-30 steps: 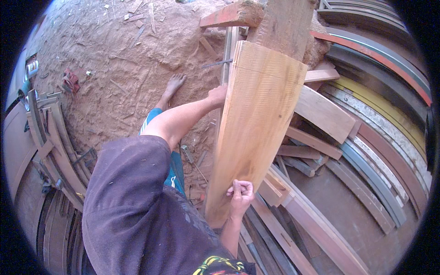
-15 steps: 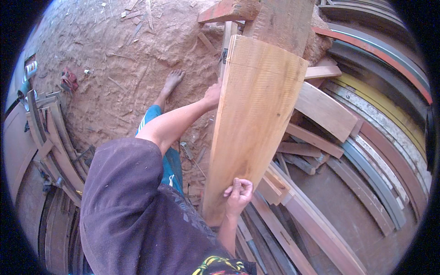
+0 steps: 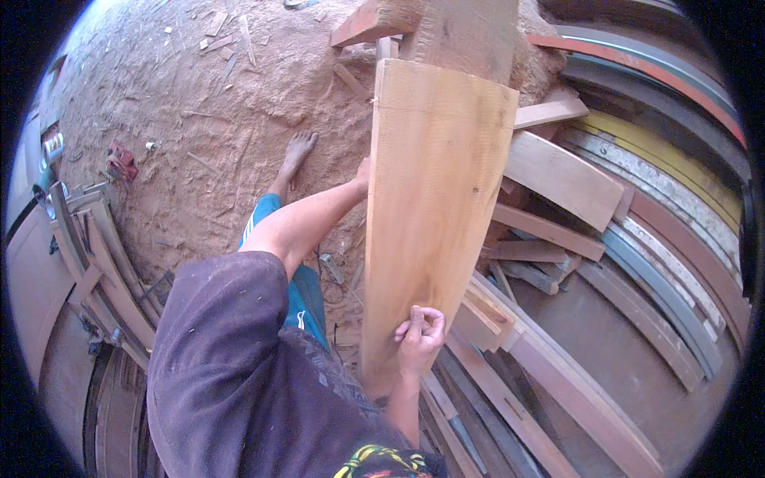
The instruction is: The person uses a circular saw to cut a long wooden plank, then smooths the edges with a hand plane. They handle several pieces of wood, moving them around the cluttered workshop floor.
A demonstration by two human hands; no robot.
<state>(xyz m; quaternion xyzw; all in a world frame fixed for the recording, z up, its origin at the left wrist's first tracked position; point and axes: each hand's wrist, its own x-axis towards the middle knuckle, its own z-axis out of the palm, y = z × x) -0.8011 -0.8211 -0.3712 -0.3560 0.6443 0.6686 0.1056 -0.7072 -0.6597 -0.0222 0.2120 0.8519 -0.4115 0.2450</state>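
A wide, pale wooden board (image 3: 442, 183) runs lengthwise away from my body, its near end close to my shirt. My left hand (image 3: 364, 174) is at the board's left edge, with its fingers hidden behind the wood. Over the near part of the board, my right hand (image 3: 421, 334) is closed, fingers curled toward the thumb. Whether anything small lies in those fingers is too hidden to tell. Beyond the board's far end, a thick wooden beam (image 3: 470, 40) continues away.
Stacked planks and curved-looking coloured boards (image 3: 661, 175) fill the right side. Long timber strips (image 3: 550, 366) lie at the near right. Wooden frames (image 3: 100, 263) lean at the left. A red object (image 3: 121, 162) rests on the dirt floor (image 3: 207, 103), among wood scraps.
The board's far end has shifted left and its left side face shows less. My left hand is now more hidden behind it. My right hand keeps its curled pose.
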